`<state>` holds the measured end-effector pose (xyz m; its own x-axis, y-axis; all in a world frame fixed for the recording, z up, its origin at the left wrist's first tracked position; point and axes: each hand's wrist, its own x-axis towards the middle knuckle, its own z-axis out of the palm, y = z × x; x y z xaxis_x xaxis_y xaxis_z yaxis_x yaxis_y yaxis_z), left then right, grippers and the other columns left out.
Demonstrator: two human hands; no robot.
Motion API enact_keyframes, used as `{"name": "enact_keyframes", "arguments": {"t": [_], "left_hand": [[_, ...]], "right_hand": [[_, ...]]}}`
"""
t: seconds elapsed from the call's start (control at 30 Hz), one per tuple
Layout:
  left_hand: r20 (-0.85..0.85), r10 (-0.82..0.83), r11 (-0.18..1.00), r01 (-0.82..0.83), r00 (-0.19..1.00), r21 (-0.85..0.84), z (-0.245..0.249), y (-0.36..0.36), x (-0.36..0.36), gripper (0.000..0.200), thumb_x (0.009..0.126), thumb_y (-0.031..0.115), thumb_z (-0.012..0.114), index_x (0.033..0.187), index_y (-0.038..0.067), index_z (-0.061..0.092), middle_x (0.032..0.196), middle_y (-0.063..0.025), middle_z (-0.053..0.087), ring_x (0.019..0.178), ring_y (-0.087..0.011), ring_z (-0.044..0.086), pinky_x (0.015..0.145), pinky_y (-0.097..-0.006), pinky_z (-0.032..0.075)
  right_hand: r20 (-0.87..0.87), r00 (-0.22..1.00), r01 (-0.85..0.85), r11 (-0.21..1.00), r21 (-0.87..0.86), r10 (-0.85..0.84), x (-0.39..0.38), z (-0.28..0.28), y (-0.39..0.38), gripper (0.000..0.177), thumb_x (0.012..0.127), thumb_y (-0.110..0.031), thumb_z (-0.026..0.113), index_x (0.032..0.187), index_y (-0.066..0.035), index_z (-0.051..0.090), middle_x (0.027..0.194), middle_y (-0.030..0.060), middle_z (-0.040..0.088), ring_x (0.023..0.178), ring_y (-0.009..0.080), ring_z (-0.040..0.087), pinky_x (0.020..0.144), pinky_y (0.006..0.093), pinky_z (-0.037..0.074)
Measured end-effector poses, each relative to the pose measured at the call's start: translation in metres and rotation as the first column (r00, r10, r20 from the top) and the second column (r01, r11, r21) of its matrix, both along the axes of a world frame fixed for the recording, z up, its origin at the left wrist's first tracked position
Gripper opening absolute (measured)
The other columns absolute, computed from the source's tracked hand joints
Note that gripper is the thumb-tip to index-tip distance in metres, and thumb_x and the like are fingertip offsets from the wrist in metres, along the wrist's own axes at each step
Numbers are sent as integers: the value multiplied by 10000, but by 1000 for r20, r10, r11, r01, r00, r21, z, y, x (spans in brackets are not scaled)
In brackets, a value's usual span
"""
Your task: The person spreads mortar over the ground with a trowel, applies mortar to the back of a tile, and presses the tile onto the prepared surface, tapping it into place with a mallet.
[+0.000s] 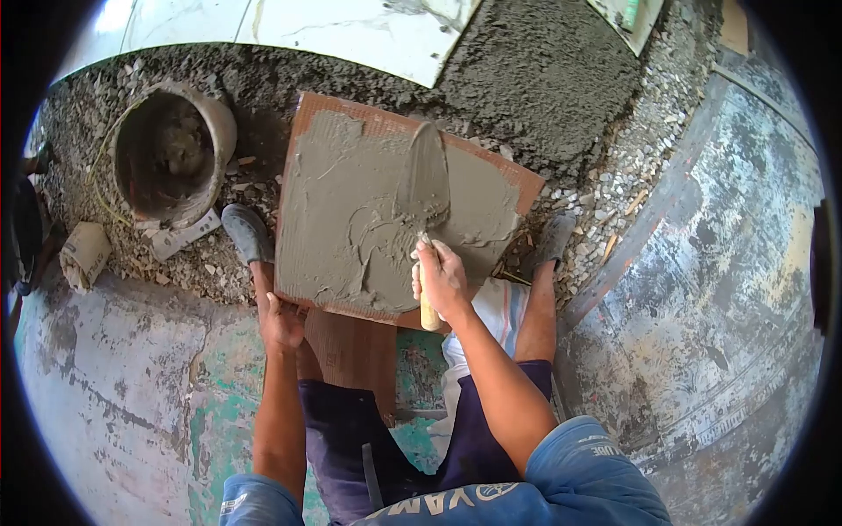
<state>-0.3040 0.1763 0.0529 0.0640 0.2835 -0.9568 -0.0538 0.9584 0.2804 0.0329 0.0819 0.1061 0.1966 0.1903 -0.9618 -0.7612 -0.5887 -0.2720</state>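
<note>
A reddish-brown tile (533,186) lies tilted between my feet, its back face up and mostly coated with wet grey mortar (329,188). My right hand (441,279) is closed around the pale handle of a trowel (430,171). The trowel's mortar-smeared blade rests on the coated face, pointing away from me. At the tile's near left corner my left hand (283,323) grips the edge, with its fingers partly hidden beneath.
A mortar-stained bucket (226,127) stands at the left on rubble. White marbled tiles (342,35) lie along the top, bordering a grey mortar bed (544,83). A brown board (351,351) and a white sack (504,316) are between my legs. Another person's leg (31,228) shows far left.
</note>
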Motion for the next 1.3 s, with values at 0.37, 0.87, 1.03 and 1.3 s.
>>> {"name": "enact_keyframes", "arguments": {"t": [0.37,0.87,1.03,1.3], "left_hand": [[-53,102,993,-105,993,-46,4,0,7,586,1006,476,375,1420,62,363,1385,-98,452,1222,-275,463,1011,-446,368],[-102,128,990,-133,987,-42,6,3,14,523,996,497,398,1287,74,495,1232,-78,556,1104,-239,518,939,-406,400],[-88,170,982,-177,981,-72,0,-1,11,525,1007,484,377,1291,56,487,1235,-86,551,1105,-240,516,947,-412,396],[-94,181,979,-188,979,-75,-6,-4,3,493,1014,455,385,1278,51,486,1243,-99,539,1101,-243,513,929,-408,415]], "right_hand": [[60,932,-357,934,-14,357,2,-14,78,467,932,-403,576,1047,49,550,603,51,553,470,121,536,433,282,438],[136,95,-995,95,8,986,79,-4,77,378,890,-396,574,978,-32,629,919,234,658,911,423,622,782,472,484],[109,-234,-971,-239,32,966,68,12,50,394,887,-398,581,990,-22,635,941,228,667,914,412,631,779,484,494],[115,-467,-878,-475,53,877,66,20,-2,356,850,-370,597,1011,-59,664,980,197,678,935,371,649,806,471,511]]}}
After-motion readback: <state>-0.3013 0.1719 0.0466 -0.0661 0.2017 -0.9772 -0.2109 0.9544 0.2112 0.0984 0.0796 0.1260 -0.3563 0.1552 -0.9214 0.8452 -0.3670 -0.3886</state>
